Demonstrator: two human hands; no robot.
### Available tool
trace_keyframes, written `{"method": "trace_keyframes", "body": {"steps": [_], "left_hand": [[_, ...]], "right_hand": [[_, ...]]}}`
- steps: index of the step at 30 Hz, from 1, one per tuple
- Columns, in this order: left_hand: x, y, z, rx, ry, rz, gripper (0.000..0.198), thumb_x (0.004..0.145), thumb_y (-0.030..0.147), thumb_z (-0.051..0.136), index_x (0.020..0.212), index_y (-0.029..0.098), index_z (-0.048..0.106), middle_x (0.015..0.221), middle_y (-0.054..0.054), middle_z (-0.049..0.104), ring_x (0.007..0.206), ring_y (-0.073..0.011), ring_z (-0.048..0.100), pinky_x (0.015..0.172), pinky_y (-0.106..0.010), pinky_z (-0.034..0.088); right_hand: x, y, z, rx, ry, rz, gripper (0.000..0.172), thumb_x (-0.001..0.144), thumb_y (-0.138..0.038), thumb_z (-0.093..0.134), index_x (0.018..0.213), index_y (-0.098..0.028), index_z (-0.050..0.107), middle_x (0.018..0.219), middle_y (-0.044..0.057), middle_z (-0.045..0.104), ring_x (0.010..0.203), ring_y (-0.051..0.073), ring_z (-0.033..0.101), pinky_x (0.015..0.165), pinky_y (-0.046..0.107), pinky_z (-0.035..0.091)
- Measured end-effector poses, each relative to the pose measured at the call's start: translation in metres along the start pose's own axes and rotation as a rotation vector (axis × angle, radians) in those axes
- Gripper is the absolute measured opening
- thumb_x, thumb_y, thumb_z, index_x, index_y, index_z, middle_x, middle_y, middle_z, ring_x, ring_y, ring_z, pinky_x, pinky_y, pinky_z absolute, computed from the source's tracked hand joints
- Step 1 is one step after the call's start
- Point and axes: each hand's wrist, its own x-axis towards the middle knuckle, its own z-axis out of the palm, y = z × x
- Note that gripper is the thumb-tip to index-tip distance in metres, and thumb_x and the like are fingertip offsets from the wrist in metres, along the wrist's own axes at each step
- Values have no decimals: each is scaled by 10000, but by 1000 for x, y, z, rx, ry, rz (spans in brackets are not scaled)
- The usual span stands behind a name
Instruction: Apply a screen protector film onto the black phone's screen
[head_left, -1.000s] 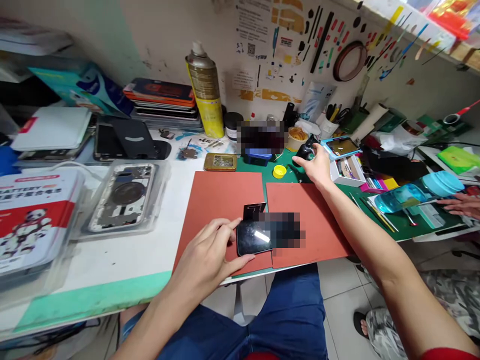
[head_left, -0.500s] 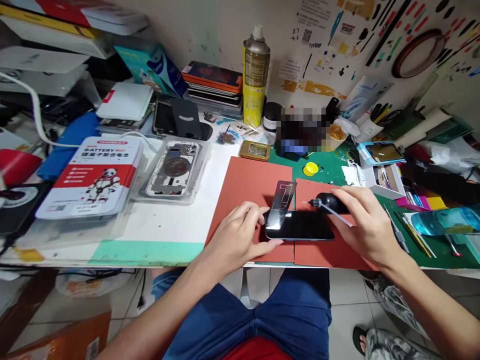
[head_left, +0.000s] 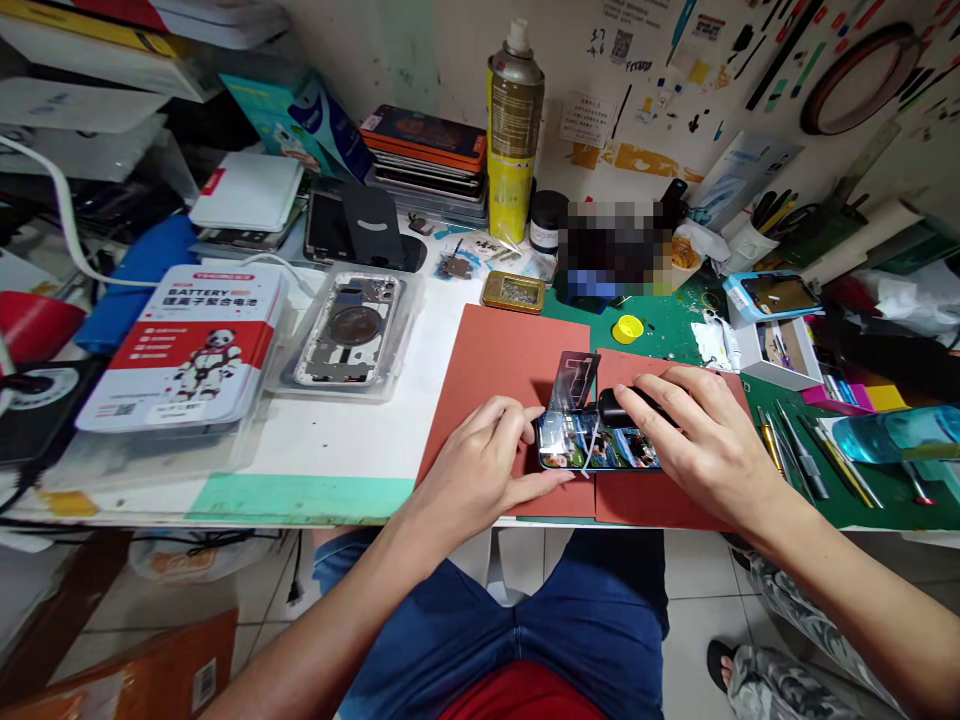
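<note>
A phone [head_left: 562, 452] with its screen lit in a colourful picture lies on the reddish-brown mat [head_left: 510, 355]. My left hand [head_left: 484, 455] grips its left end, thumb along the near edge and fingers curled at the far side. My right hand [head_left: 701, 425] is closed around a small black dropper bottle [head_left: 616, 408], held low over the phone with its nozzle pointing left. A thin white strip [head_left: 592, 445] slants across the screen near the nozzle. At the phone's far left edge a dark, partly see-through flap [head_left: 576, 378] stands tilted up. My right hand covers the phone's right end.
On the left are a battery box [head_left: 180, 350] and an opened phone housing [head_left: 349, 325] in a clear tray. Behind stand a spray can [head_left: 514, 140] and a yellow cap [head_left: 628, 329]. Tools [head_left: 802, 455] and a blue bottle [head_left: 896, 436] lie right. Another person's leg [head_left: 780, 675] shows below.
My right hand has moved left with the dropper bottle, bringing it over the phone. The screen has gone from black to a lit picture. My left hand keeps its hold.
</note>
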Motion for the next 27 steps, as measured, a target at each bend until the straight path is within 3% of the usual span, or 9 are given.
{"method": "trace_keyframes", "body": {"steps": [5,12,16,22,25,27], "left_hand": [[0,1,0,-10,-7,-11,408,936,456,815,1081,230,508,1065,-55,643,1033,-286,695,799,-419,559],[0,2,-2,-8,-4,-10,403,954,482,785,1083,237,492,1079,-67,658,1001,-284,692,799,-430,570],[-2,0,-3,21,-18,8,404,963,459,779,1163,239,505,1136,-89,662,1035,-297,696,811,-443,588],[-7,-6,-1,93,-11,75,351,1011,450,713,1218,230,534,1256,-154,679,1141,-328,685,840,-466,610],[-7,-10,1,143,-1,109,330,1016,437,701,1227,230,554,1252,-153,694,1099,-322,690,812,-463,612],[-7,-11,1,159,-4,115,341,1013,432,704,1245,229,558,1251,-151,704,1099,-325,686,803,-463,613]], "right_hand": [[4,0,-2,-23,9,-31,426,1010,-8,568,1426,-76,626,1262,216,753,1175,361,639,956,543,602],[2,-1,-2,20,43,9,470,988,-14,605,1438,-148,635,1262,182,761,1160,349,664,967,533,586],[-11,3,-2,220,118,227,458,975,-98,681,1417,-211,638,1258,156,766,1153,345,700,995,550,576],[-47,42,2,653,241,881,448,910,-412,836,1293,-270,651,1224,84,778,1090,289,763,975,468,619],[-50,81,21,805,367,952,465,902,-461,834,1262,-258,621,1242,90,772,1140,278,755,993,454,620],[-43,109,43,780,390,953,482,894,-487,832,1249,-246,613,1229,99,766,1090,267,758,942,439,633]]}}
